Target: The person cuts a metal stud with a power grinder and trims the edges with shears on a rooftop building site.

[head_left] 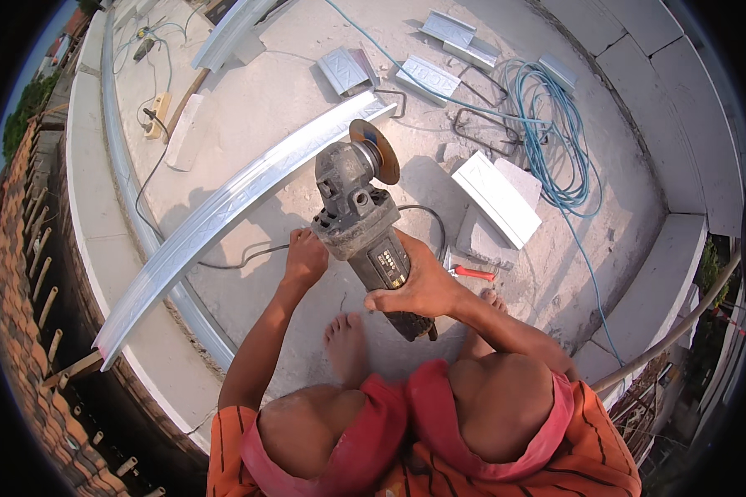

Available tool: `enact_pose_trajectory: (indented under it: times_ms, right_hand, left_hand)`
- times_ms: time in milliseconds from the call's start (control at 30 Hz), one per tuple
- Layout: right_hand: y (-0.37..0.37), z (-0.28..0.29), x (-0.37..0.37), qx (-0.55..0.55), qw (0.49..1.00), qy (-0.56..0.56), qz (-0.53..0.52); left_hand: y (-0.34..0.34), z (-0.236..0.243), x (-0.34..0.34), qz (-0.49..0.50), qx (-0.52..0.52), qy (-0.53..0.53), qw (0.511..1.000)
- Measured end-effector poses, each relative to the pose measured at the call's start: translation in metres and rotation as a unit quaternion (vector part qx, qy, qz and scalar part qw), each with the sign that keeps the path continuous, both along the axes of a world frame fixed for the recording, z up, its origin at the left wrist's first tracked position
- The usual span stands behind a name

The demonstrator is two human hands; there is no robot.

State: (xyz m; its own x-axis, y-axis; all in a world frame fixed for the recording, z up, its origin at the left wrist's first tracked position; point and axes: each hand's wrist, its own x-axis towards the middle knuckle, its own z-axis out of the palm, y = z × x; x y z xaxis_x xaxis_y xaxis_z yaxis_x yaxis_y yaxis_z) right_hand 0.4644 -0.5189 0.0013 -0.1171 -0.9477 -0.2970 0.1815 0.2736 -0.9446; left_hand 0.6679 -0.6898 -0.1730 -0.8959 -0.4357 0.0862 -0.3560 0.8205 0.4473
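My right hand (pixel 410 277) grips the body of a dark, dusty angle grinder (pixel 356 224), its brownish disc (pixel 383 151) raised toward the far side. Just left of the grinder, my left hand (pixel 305 255) has curled fingers partly behind the tool; what they hold, if anything, is hidden. A long silver metal channel (pixel 224 211) slants across the left half, behind and left of the grinder, beyond my left hand. A black cord (pixel 244 258) runs near that hand. Below the grinder are my bare feet (pixel 344 335), and a red-handled tool (pixel 472 272) lies to the right.
Blue cable coils (pixel 555 141), short metal channel pieces (pixel 427 79), bent bars (pixel 481 132) and a block with a white channel (pixel 496 199) lie on the concrete. A power strip (pixel 159 114) sits far left. Low block walls (pixel 671 141) border the floor; tiled roofing (pixel 16 348) lies beyond the left edge.
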Motion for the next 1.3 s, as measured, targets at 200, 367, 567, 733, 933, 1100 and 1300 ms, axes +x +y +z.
enact_pose_trajectory:
  times_ms: [200,367,567,733,933,1100,1300]
  right_hand:
    - [-0.006,-0.013,-0.004,0.009,0.988,-0.112,-0.104]
    - [-0.012,-0.023,-0.005,0.033,0.981,-0.092,-0.170]
    - [-0.016,-0.030,0.003,0.035,0.982,-0.051,-0.178]
    - [-0.025,-0.036,0.017,0.037,0.987,-0.007,-0.155]
    - [-0.029,-0.062,0.029,0.045,0.983,0.064,-0.166]
    - [-0.033,-0.066,0.030,0.089,0.983,0.084,-0.134]
    - [-0.043,-0.060,0.027,0.120,0.981,0.111,-0.102]
  left_hand:
    - [0.066,0.032,0.185,0.098,0.041,-0.236,0.966]
    - [0.086,0.050,0.199,0.212,0.126,-0.178,0.953]
    - [0.106,0.100,0.052,0.251,0.696,0.004,0.673]
    - [0.126,0.110,0.010,0.151,0.827,0.005,0.542]
    - [0.137,0.094,0.005,0.279,0.813,0.026,0.511]
    - [0.132,0.095,0.006,0.289,0.800,0.030,0.525]
    - [0.128,0.087,0.017,0.284,0.806,0.001,0.520]
